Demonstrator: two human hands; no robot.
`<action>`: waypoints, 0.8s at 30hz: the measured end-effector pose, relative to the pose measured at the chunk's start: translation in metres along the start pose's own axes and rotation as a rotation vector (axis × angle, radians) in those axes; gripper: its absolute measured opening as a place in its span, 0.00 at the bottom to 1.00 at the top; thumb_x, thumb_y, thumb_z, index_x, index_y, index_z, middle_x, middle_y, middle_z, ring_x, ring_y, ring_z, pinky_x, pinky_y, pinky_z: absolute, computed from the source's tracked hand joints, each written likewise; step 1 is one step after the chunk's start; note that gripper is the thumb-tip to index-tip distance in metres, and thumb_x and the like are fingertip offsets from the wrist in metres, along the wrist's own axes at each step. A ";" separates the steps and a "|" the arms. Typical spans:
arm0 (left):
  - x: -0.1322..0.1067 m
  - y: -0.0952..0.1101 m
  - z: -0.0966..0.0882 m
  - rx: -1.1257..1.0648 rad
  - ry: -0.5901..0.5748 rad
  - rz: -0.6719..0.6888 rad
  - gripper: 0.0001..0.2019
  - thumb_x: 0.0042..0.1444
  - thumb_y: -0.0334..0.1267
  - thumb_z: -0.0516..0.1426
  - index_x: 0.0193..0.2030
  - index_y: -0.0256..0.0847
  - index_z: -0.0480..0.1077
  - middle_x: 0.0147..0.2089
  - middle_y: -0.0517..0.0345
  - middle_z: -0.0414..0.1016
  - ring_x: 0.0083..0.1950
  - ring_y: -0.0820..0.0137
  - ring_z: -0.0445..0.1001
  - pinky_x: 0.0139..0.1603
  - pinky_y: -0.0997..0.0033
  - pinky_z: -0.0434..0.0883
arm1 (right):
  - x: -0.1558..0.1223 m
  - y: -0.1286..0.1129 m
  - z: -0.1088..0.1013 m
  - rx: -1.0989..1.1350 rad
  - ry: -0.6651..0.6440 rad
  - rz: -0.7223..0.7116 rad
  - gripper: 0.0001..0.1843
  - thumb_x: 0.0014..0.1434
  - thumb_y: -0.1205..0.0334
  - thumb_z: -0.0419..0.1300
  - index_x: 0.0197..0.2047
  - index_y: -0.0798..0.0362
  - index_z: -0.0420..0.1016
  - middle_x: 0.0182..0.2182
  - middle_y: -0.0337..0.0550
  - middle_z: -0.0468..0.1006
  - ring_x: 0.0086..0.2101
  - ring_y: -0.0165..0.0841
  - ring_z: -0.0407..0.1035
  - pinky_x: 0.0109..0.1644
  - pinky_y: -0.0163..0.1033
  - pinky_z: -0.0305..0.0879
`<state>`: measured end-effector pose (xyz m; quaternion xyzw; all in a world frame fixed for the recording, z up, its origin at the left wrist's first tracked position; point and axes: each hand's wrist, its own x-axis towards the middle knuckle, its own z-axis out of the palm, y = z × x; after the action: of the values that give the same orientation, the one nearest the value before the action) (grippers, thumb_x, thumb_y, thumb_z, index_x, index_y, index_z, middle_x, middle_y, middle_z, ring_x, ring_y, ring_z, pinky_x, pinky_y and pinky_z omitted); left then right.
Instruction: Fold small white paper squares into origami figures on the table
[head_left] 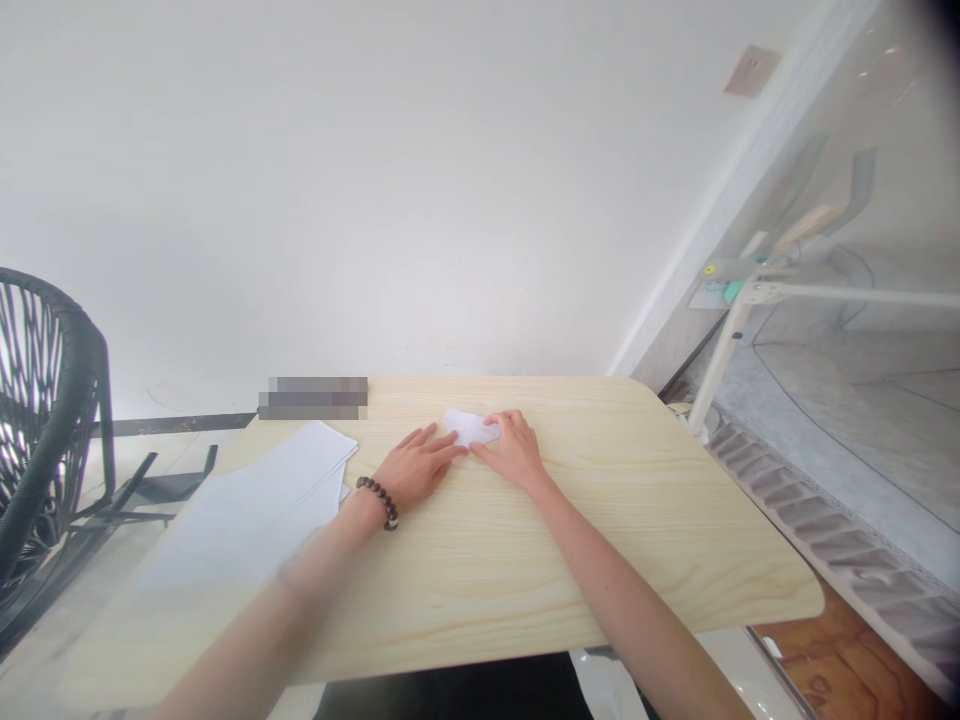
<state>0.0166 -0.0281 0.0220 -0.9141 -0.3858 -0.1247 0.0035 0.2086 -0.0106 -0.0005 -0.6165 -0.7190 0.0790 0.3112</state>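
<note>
Folded paper point(469, 428) lies near the woodgrain worktop's point(645, 500) far edge (room rightward). Splayed left hand point(416, 465) touches, right hand point(517, 450) pinches it.

Place: a home, apparently a bedroom.
Bed point(847, 400): grey-covered, with a pleated skirt point(821, 545), at right.
Chair point(75, 385): woven cord, at left.
Wall point(360, 200): plain white, power socket point(752, 70) at far right.

small white paper point(463, 425): folded, angular in outline; lay toward far edge of wood-grained table point(637, 520).
</note>
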 end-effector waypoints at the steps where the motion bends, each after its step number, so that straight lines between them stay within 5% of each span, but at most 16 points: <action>1: 0.000 0.000 0.000 0.005 -0.003 0.002 0.16 0.56 0.36 0.42 0.51 0.50 0.59 0.55 0.62 0.59 0.57 0.62 0.53 0.54 0.56 0.54 | 0.000 0.000 0.000 0.001 0.000 -0.002 0.21 0.41 0.49 0.57 0.39 0.51 0.63 0.38 0.42 0.61 0.42 0.34 0.59 0.44 0.40 0.53; 17: 0.002 0.002 0.000 0.040 -0.017 -0.007 0.17 0.55 0.34 0.43 0.51 0.52 0.59 0.55 0.63 0.59 0.56 0.61 0.54 0.53 0.57 0.56 | -0.001 0.000 0.000 -0.004 0.004 -0.017 0.22 0.40 0.49 0.57 0.38 0.50 0.63 0.37 0.42 0.61 0.41 0.34 0.59 0.44 0.41 0.53; 24: 0.002 0.002 0.000 0.018 -0.023 -0.011 0.16 0.56 0.35 0.42 0.49 0.52 0.60 0.55 0.62 0.59 0.56 0.62 0.54 0.54 0.57 0.55 | 0.004 0.004 0.002 0.058 -0.028 0.035 0.18 0.42 0.58 0.57 0.39 0.49 0.63 0.37 0.41 0.61 0.40 0.33 0.59 0.43 0.40 0.55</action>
<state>0.0192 -0.0282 0.0229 -0.9134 -0.3918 -0.1106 0.0064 0.2107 -0.0057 -0.0027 -0.6185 -0.7098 0.1140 0.3173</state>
